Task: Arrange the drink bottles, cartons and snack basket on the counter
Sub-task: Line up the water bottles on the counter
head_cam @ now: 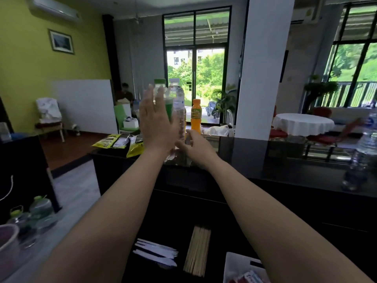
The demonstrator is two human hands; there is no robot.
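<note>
Three bottles stand in a row at the far side of the counter (255, 152): the tall bottle (159, 81) on the left, the water bottle (177, 99) just beside it, and the juice bottle (196, 115) to their right, a little behind. My left grip (157, 123) is raised before the two left ones. My right grip (193, 146) sits low at the water bottle's foot. Snack packets (114, 141) lie on the counter's left end, and another bottle (365, 144) stands at its far right. Nearer me, on a lower ledge (234, 221), forks (157, 254) lie left of a skewer bundle (197, 250).
</note>
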